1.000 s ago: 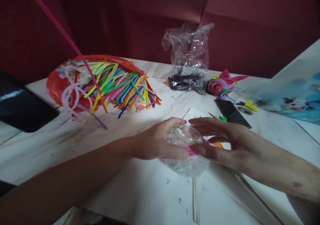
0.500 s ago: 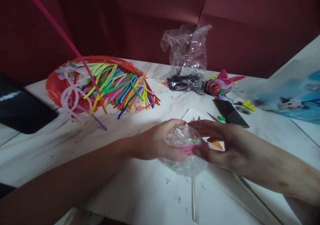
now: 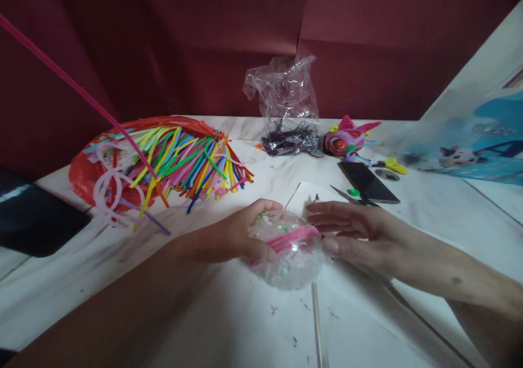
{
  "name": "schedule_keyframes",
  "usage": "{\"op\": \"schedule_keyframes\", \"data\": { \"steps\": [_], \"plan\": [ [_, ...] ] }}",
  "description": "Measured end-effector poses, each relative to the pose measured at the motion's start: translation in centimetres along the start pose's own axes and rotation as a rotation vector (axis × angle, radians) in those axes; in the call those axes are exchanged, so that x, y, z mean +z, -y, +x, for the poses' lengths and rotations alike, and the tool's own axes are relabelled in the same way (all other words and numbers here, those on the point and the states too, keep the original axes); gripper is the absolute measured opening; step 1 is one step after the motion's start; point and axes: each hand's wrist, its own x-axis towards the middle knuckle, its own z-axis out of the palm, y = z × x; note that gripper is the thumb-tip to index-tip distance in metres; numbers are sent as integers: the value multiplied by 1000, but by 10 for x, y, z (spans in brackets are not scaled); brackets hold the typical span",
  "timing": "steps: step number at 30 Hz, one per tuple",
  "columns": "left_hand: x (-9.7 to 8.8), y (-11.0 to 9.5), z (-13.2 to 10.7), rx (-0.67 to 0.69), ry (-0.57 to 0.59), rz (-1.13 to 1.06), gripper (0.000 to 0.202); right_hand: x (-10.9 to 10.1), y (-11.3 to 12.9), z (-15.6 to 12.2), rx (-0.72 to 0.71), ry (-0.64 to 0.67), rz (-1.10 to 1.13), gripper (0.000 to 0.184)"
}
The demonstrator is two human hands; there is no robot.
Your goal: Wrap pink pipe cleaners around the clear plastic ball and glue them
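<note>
A clear ball (image 3: 291, 259) filled with small coloured bits sits low over the white table, with a pink band (image 3: 295, 237) wrapped round its upper half. A thin stick (image 3: 316, 324) runs from under it toward me. My left hand (image 3: 237, 237) cups the ball's left side, thumb and fingers curled on it. My right hand (image 3: 351, 233) lies flat against the ball's right side, its fingertips at the end of the pink band.
A red bag of coloured long balloons (image 3: 171, 158) lies at the left, a long pink balloon (image 3: 73, 87) slanting over it. Behind are a clear plastic bag (image 3: 284, 98), a pink toy (image 3: 347, 137), a black phone (image 3: 366, 181), scissors (image 3: 345, 194) and a dark object (image 3: 36, 221).
The pink band has come into clearer view across the ball. My right fingers have drawn back a little from the top of the ball. The view has shifted.
</note>
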Motion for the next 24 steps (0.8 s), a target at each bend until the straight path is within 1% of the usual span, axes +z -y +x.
{"op": "schedule_keyframes", "data": {
  "steps": [3,5,7,8,12,15,17,20,24],
  "plan": [
    [4,-7,0,-37,-17,-16,64,9,-5,-2,-30,17,-76,63],
    [7,-9,0,-38,-42,-27,66,13,-10,-4,-33,-16,-177,64],
    [9,-9,1,-22,-57,-10,65,17,-16,-5,-45,-79,-302,68],
    [9,-9,1,-13,-62,3,65,18,-19,-5,-69,-104,-365,67],
    [9,-9,0,-4,-73,69,62,25,-22,-6,-255,-201,-624,47],
    [9,-10,-1,-17,-93,118,60,28,-19,-7,-371,-238,-806,43],
    [9,-10,-1,-20,-91,83,59,29,-16,-8,-398,-255,-862,42],
    [8,-11,-2,-39,-65,13,60,30,-14,-7,-387,-277,-889,50],
    [7,-9,0,-56,-36,-38,58,32,-12,-6,-366,-274,-901,80]
  ]
}}
